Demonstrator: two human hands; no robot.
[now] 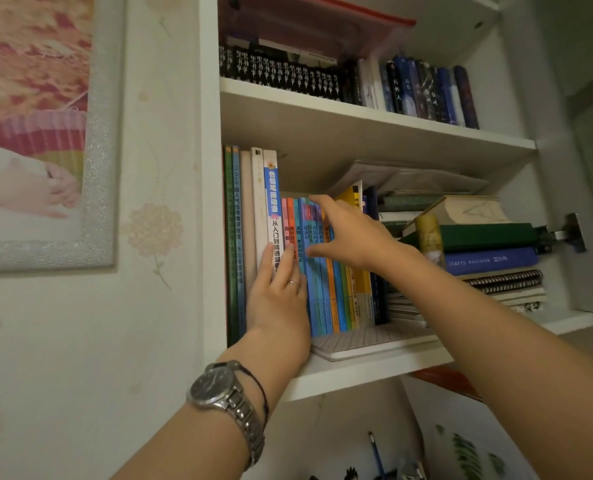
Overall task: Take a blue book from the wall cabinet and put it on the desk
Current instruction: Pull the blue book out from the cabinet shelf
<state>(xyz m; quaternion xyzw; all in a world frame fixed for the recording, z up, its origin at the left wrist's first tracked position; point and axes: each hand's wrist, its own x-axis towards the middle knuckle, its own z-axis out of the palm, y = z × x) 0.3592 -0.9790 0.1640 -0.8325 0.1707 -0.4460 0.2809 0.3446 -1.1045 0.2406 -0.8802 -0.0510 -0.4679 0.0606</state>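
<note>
Head view is showing the wall cabinet [212,202] from below, with both hands reaching up and away into its lower shelf [364,372]. The blue book [314,296] is standing upright in a packed row of thin colourful spines, its long axis running vertically and its spine facing the person. It is sitting between the two hands, just right of the left hand [277,299] and directly under the fingers of the right hand [348,233].

The left hand is lying flat and open, fingers extended upward against the orange and white spines to the left of the blue book; it is bracing those neighbours and gripping nothing. The right hand is spread, with fingertips hooking over the top edges of the blue spines and the thumb pressing the face of the row lower down. It is touching the books but is not yet closed around any one.

The right hand is judged the nearer and better placed: the coming move is likely calling for tipping the top of the book toward the person, then pulling along the near direction, out of the row. The tight packing may be dragging adjacent books out with it. The surface is not in view.
</note>
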